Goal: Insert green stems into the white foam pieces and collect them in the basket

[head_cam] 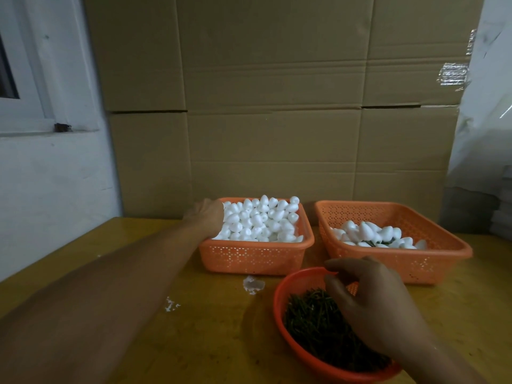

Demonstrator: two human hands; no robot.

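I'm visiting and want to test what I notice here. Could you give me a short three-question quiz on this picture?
1. True or false: the left hand reaches into the basket of plain foam pieces.
2. Which container lies under the right hand? A) a square basket B) the round bowl of green stems C) a cardboard box
3. Fill in: the finished pieces lie in the ____ square basket.

Key: 1 true; 2 B; 3 right.

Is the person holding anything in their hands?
Cannot tell: left hand reaches into the foam pieces, its fingers hidden; right hand curls over the green stems.
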